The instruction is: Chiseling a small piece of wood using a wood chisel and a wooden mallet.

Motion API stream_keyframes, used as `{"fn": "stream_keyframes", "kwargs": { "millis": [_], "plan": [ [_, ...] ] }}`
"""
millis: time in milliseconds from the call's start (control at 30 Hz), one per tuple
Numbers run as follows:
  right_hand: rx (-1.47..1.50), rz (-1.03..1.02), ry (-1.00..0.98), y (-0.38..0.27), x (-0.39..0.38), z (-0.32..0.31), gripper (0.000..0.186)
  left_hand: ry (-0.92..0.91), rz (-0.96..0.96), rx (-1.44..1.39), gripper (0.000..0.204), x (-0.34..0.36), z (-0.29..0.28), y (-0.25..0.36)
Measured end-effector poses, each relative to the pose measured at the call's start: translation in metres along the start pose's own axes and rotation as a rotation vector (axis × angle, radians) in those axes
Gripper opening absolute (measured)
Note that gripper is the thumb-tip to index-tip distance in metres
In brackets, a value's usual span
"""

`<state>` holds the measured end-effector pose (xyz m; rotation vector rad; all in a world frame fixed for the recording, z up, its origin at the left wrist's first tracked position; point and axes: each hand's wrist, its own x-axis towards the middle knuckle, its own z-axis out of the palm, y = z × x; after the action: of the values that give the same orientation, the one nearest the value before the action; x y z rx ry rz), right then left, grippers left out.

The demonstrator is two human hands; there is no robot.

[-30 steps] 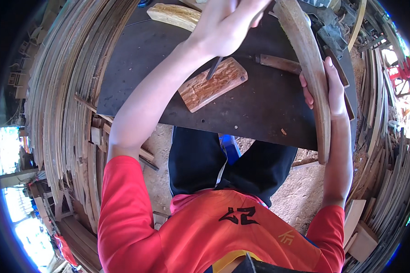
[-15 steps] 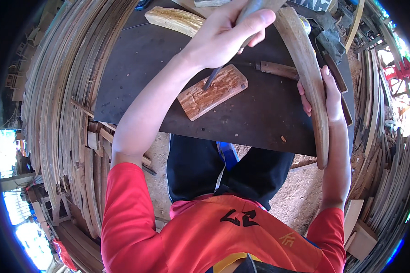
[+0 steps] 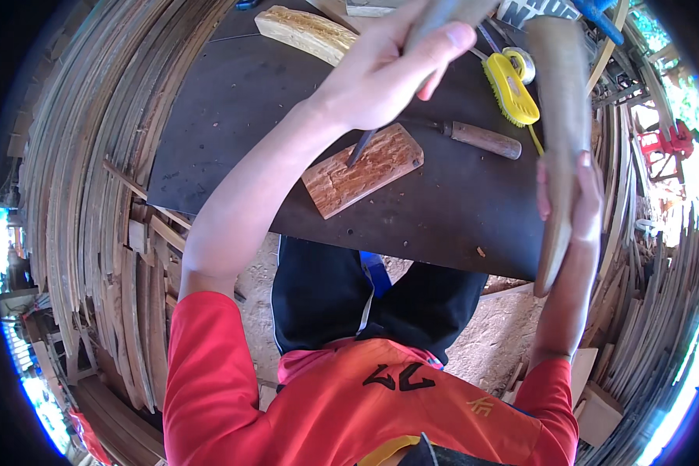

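Note:
My left hand is closed around a chisel, whose dark blade slants down onto the chipped upper face of a wooden block. The chisel's thick grey-brown upper end rises past my thumb to the top edge of the picture. In my right hand is a long, slightly curved piece of wood, held near its lower end at the table's right side. It is blurred by motion and stands apart from the chisel. Beyond the block lies a second tool with a wooden handle, its metal shank partly behind my left hand.
A yellow brush lies at the far right of the dark table. A pale curved timber rests at the back. Long wooden strips are stacked on the left, more timber on the right. A few chips dot the tabletop.
My right hand has swung the curved wood to the right, away from the chisel's top, uncovering the brush and the second tool's handle. My left hand keeps the chisel on the block.

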<state>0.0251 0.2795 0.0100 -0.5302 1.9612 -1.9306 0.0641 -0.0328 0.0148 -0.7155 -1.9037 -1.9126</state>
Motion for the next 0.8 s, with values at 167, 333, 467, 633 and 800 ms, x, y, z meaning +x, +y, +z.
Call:
{"fn": "stream_keyframes", "kwargs": {
  "millis": [167,333,467,633,800],
  "plan": [
    [-0.059,-0.19,0.157,-0.048,-0.032,-0.049,0.068,0.029,-0.045,-0.008,0.036,0.0,0.012,-0.002],
    [-0.159,-0.269,0.261,-0.066,-0.056,-0.034,0.07,-0.073,-0.061,-0.042,0.039,-0.003,0.029,-0.007],
    [-0.29,-0.206,0.177,-0.062,-0.069,-0.023,0.067,-0.191,-0.139,0.045,0.04,-0.007,0.028,-0.008],
    [-0.376,-0.148,0.137,-0.055,-0.085,-0.019,0.066,-0.225,-0.247,0.017,0.036,-0.012,0.025,-0.001],
    [-0.178,-0.128,0.22,-0.044,-0.085,-0.022,0.062,-0.216,-0.28,-0.025,0.034,-0.015,0.021,0.0]
  ]
}}
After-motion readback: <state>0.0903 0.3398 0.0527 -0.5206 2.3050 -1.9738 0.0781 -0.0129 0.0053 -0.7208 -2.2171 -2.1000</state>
